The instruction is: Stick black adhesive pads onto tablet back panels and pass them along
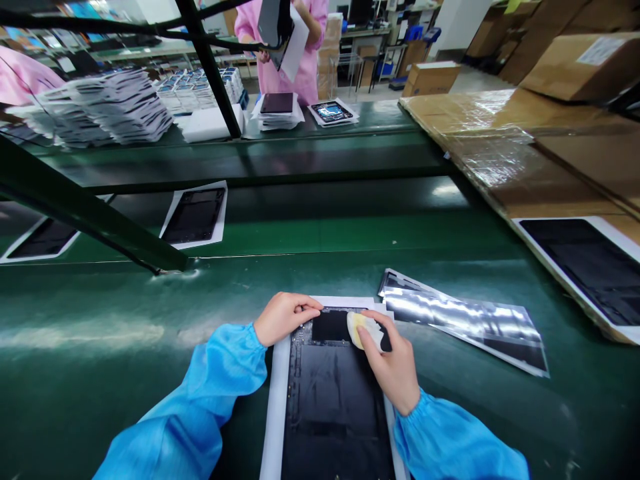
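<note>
Head camera looks forward and down onto a black panel [335, 407].

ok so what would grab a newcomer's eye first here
The two hands at bottom centre come first: the left hand rests at the top of a black panel, and the right hand holds a pale pad on it. Just right of them lies a shiny silver film. Far across the bench, tall stacks of sheets sit left of a co-worker in pink.

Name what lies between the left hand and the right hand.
Head view: the top of a black panel lies between the left hand and right hand; a cream cloth sits in the right hand's fingers.
</note>
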`<act>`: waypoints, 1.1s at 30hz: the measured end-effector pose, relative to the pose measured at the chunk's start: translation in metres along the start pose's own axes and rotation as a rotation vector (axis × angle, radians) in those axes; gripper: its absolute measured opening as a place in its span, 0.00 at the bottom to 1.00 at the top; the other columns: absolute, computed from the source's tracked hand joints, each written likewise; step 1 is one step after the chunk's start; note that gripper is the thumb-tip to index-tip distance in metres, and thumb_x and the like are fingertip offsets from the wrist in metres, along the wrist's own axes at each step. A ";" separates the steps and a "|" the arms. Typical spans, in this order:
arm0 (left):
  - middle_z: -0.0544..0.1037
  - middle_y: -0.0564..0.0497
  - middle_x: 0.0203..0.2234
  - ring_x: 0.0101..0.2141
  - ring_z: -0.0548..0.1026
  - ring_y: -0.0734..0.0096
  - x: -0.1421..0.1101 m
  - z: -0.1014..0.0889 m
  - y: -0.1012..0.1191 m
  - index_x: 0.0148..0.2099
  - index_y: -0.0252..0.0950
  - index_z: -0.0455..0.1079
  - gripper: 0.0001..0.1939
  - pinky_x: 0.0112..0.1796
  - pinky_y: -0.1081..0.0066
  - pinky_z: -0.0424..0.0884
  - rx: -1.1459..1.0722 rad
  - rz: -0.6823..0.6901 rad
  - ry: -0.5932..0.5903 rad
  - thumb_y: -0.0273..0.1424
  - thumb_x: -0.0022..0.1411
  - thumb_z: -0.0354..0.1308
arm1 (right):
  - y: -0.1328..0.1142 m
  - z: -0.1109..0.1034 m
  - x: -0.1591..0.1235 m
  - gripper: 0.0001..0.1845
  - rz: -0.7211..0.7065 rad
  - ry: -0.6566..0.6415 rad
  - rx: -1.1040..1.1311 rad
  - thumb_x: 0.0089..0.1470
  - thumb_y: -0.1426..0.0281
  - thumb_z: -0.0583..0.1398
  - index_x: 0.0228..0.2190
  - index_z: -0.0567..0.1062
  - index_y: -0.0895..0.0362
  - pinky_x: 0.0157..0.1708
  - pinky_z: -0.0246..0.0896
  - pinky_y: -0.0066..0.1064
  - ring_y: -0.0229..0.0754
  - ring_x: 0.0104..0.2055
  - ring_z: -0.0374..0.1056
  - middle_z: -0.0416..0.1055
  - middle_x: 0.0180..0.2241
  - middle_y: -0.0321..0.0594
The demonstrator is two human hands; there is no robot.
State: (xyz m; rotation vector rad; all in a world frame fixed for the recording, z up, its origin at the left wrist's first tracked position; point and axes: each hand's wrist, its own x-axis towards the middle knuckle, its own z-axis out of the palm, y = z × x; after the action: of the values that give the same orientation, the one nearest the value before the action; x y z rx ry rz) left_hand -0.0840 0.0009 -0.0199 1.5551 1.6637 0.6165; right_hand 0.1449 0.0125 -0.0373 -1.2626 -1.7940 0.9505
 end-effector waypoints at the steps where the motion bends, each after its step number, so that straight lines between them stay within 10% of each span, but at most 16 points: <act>1: 0.78 0.55 0.23 0.22 0.68 0.75 0.000 0.000 0.000 0.38 0.38 0.79 0.10 0.26 0.77 0.61 0.008 -0.002 -0.001 0.32 0.58 0.58 | 0.001 0.000 0.000 0.14 0.003 0.003 0.007 0.58 0.60 0.56 0.40 0.72 0.56 0.18 0.61 0.26 0.35 0.17 0.64 0.75 0.38 0.39; 33: 0.79 0.58 0.28 0.23 0.71 0.78 -0.005 0.001 0.008 0.41 0.42 0.77 0.08 0.28 0.78 0.63 0.234 0.065 0.028 0.32 0.58 0.61 | 0.002 0.002 0.000 0.12 -0.092 -0.008 -0.066 0.60 0.62 0.55 0.41 0.72 0.55 0.21 0.63 0.26 0.36 0.17 0.66 0.76 0.34 0.37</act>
State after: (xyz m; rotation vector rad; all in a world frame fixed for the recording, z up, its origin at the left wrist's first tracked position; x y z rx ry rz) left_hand -0.0783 -0.0026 -0.0133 1.7796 1.7626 0.4919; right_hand 0.1437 0.0128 -0.0399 -1.2065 -1.8865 0.8528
